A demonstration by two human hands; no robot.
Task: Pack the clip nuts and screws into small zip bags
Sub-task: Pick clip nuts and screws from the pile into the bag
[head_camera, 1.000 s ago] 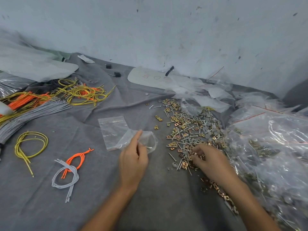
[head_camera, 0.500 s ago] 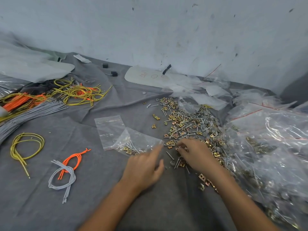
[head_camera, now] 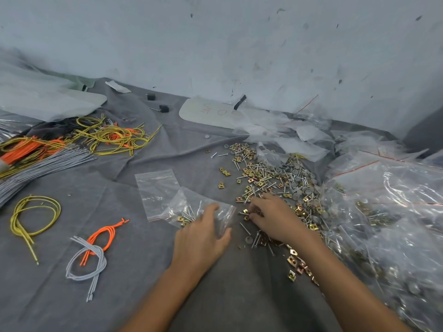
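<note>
Clear zip bag (head_camera: 191,207), part-filled

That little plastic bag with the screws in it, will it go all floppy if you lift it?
Probably. The small zip bag is thin, crinkled film, so it should sag. The screws and clip nuts bunched at one end would likely slide and weigh that end down. The left hand rests on it.

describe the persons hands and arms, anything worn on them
Both arms are bare to the frame's lower edge: no sleeves show. The left hand and right hand wear no gloves, and no rings, watch or wristband are visible on either.
</note>
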